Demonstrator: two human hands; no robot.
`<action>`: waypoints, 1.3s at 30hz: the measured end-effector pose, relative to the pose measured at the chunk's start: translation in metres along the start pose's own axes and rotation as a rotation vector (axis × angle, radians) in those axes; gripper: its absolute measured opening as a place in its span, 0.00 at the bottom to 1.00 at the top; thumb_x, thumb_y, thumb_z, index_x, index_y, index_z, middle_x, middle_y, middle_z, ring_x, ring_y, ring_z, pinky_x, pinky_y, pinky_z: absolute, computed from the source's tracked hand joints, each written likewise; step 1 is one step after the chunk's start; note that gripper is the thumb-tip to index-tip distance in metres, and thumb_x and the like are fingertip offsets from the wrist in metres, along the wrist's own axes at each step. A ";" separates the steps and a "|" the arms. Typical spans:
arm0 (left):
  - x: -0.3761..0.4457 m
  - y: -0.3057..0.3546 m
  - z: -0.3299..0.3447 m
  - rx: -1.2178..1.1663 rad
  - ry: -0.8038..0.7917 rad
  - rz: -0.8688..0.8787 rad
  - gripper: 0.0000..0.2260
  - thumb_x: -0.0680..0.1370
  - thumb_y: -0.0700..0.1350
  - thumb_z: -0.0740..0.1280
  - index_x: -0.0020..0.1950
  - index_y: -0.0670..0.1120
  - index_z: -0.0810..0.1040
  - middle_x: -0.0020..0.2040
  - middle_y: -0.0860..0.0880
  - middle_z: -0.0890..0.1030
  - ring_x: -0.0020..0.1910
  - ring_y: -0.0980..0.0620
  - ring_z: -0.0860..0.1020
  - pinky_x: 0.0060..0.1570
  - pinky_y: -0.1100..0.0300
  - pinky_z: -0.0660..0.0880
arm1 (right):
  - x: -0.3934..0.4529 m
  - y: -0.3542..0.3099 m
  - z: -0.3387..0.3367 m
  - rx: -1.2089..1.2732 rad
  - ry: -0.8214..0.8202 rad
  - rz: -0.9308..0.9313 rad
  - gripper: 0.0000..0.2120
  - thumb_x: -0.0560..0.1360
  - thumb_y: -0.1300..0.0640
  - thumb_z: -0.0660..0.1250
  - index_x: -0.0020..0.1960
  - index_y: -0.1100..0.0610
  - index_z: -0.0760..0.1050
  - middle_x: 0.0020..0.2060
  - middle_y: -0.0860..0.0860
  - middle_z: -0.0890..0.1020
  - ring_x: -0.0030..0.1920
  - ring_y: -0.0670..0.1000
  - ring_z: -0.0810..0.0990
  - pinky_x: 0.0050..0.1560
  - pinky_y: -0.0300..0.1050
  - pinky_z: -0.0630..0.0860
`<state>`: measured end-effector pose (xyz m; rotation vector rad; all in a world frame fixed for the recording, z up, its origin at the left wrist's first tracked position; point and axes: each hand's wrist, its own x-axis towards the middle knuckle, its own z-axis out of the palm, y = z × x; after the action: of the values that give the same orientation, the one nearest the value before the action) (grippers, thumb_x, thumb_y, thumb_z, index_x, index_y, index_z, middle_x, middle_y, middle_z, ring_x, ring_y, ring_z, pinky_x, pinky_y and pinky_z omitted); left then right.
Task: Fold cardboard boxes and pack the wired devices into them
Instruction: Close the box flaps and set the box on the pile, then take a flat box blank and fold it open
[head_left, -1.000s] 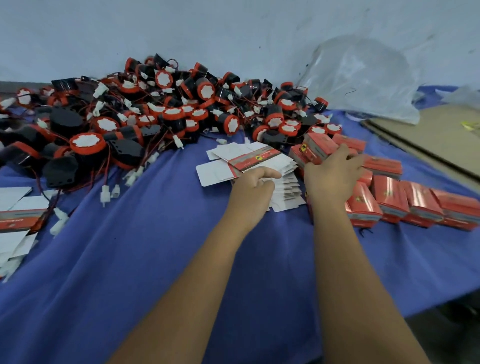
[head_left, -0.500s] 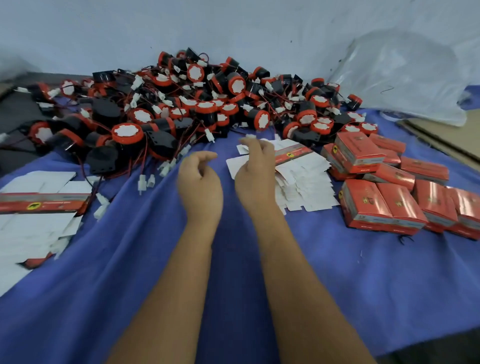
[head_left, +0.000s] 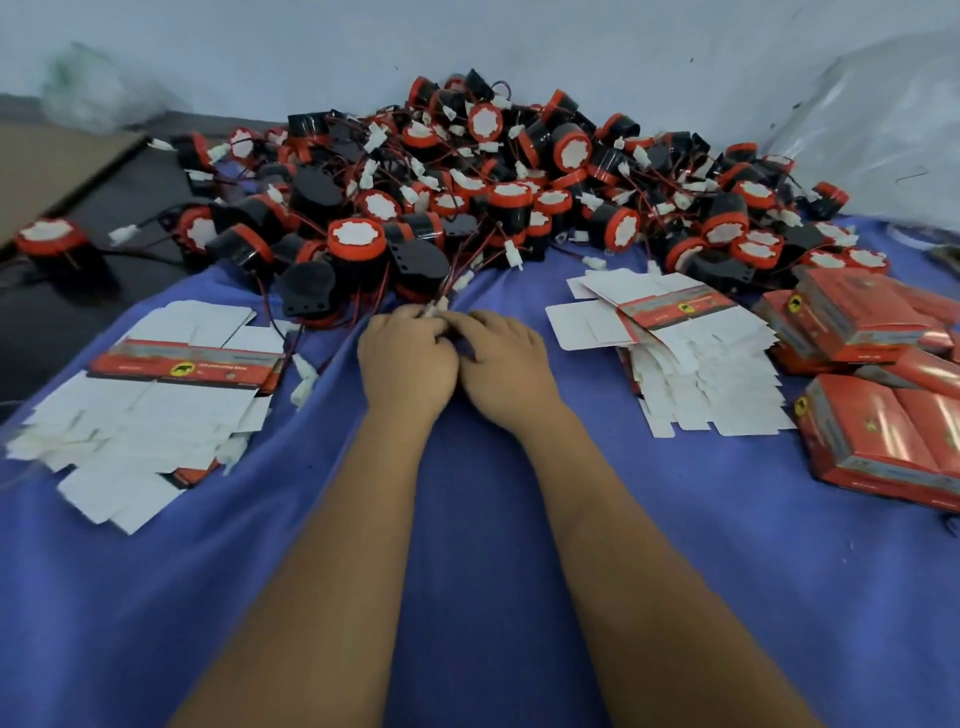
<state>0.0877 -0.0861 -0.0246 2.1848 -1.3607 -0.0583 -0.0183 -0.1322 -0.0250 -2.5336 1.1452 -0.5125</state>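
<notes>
A big heap of black and red wired devices (head_left: 483, 192) lies at the back of the blue cloth. My left hand (head_left: 408, 358) and my right hand (head_left: 501, 358) meet at the heap's front edge, knuckles up. Both pinch the red wires and white connector (head_left: 435, 307) of one device that trail out of the pile. Flat unfolded boxes sit in two stacks, one at the left (head_left: 150, 384) and one at the right (head_left: 691, 353). Folded red boxes (head_left: 878, 410) are piled at the far right.
The blue cloth (head_left: 467, 597) covers the table and lies bare in front of my hands. A clear plastic bag (head_left: 883, 130) leans on the wall at the back right. A brown cardboard sheet (head_left: 47, 171) lies at the back left. A stray device (head_left: 49, 241) sits apart on the left.
My hands have moved left from the folded boxes and the flat stack to the heap's front edge, where they have closed together on a device's wires. The view has swung left.
</notes>
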 end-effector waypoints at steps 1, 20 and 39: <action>0.000 0.002 0.000 -0.024 0.032 -0.013 0.13 0.79 0.39 0.60 0.52 0.48 0.84 0.54 0.45 0.79 0.54 0.38 0.73 0.53 0.47 0.69 | -0.001 0.000 0.000 0.021 0.009 -0.011 0.22 0.81 0.55 0.55 0.74 0.45 0.65 0.69 0.49 0.72 0.69 0.54 0.65 0.70 0.50 0.57; -0.028 0.029 -0.012 -0.768 -0.142 0.208 0.07 0.65 0.36 0.61 0.28 0.44 0.73 0.27 0.51 0.75 0.31 0.54 0.73 0.36 0.57 0.71 | -0.008 0.005 -0.017 1.074 0.284 0.293 0.10 0.80 0.64 0.62 0.54 0.53 0.80 0.32 0.44 0.77 0.33 0.45 0.74 0.35 0.39 0.73; -0.011 0.021 0.003 -0.349 0.105 -0.028 0.27 0.79 0.41 0.64 0.78 0.45 0.62 0.80 0.49 0.54 0.75 0.43 0.57 0.69 0.54 0.59 | -0.029 0.051 -0.067 -0.119 0.599 0.431 0.23 0.78 0.62 0.58 0.73 0.54 0.68 0.70 0.57 0.71 0.70 0.59 0.67 0.70 0.53 0.60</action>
<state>0.0640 -0.0852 -0.0195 1.8877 -1.1644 -0.1751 -0.0989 -0.1505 0.0072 -2.1670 1.9139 -1.1497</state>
